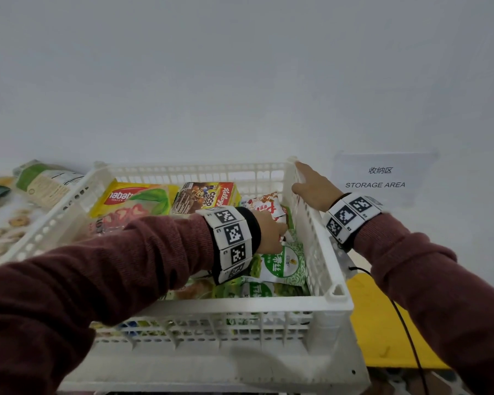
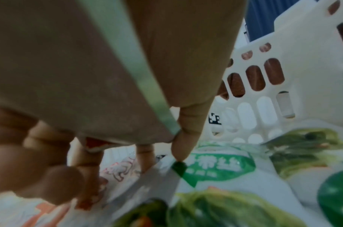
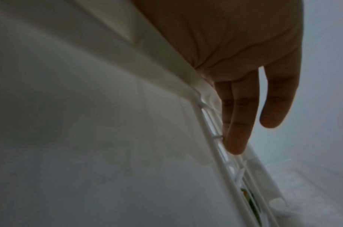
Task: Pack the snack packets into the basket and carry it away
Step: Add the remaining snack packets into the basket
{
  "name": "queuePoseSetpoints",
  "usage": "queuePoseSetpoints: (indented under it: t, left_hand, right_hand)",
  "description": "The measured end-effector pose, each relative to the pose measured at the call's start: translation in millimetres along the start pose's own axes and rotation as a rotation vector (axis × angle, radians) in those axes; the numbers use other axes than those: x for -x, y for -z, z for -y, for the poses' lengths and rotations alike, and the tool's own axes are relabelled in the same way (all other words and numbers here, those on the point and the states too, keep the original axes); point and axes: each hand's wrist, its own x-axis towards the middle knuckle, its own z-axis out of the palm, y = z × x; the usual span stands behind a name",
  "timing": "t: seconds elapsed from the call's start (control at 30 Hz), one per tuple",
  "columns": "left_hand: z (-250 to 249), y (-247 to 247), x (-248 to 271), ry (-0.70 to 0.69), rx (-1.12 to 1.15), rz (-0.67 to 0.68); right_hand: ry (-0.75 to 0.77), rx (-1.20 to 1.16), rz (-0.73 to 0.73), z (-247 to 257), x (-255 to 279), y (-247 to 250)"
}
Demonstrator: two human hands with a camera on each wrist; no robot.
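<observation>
Snack packets already fill much of the white basket (image 1: 200, 305), which stands on a pale bench (image 1: 428, 223) against the wall: a yellow wafer pack (image 1: 131, 199) and a Coco Pops box (image 1: 208, 196) lean at the far side, green-and-white packets (image 1: 283, 266) lie toward the near right corner, and a red-and-white packet (image 1: 264, 205) sits between them. Much of the basket floor is covered by the left sleeve (image 1: 111, 269), so the packets beneath it cannot be counted. The left hand (image 1: 270, 230) reaches down inside the basket; from the head camera only its back shows, the fingers being hidden behind the wrist band. In the left wrist view the fingers (image 2: 183, 138) are curled around the edge of a flat packet (image 2: 89, 76) that blocks most of the picture, too close and blurred to read, so this grip is closed on a packet whose kind I cannot tell. The right hand (image 1: 314, 189) lies flat against the outside of the basket's right wall, fingers straight, holding nothing; its wrist view is dim, showing only the extended fingers (image 3: 238, 122) touching the slotted wall (image 3: 215, 130). More packets (image 1: 40, 181) lie on the bench left of the basket, partly cut off by the frame edge. A storage-area sign (image 1: 380, 178) is fixed to the wall at right.
</observation>
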Motion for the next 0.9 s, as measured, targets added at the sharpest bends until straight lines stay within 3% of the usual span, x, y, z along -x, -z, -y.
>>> queuePoseSetpoints:
  t: [0.13,0.3,0.5,0.9]
  left_hand:
    - [5,11,14,0.0,0.115,-0.06]
    - [-8,8,26,-0.074,0.096,0.113]
    - [-12,-2,15,-0.048,0.059,-0.002]
    - [-20,-7,3,-0.043,-0.041,0.015]
  right_hand:
    - [-0.001,-0.004,-0.003,0,0,0]
    - [-0.007,0.009,-0.003,0,0,-1]
    - [-0.003,0.013,-0.007,0,1,0]
    - [0.002,-0.013,0.0,0,3,1]
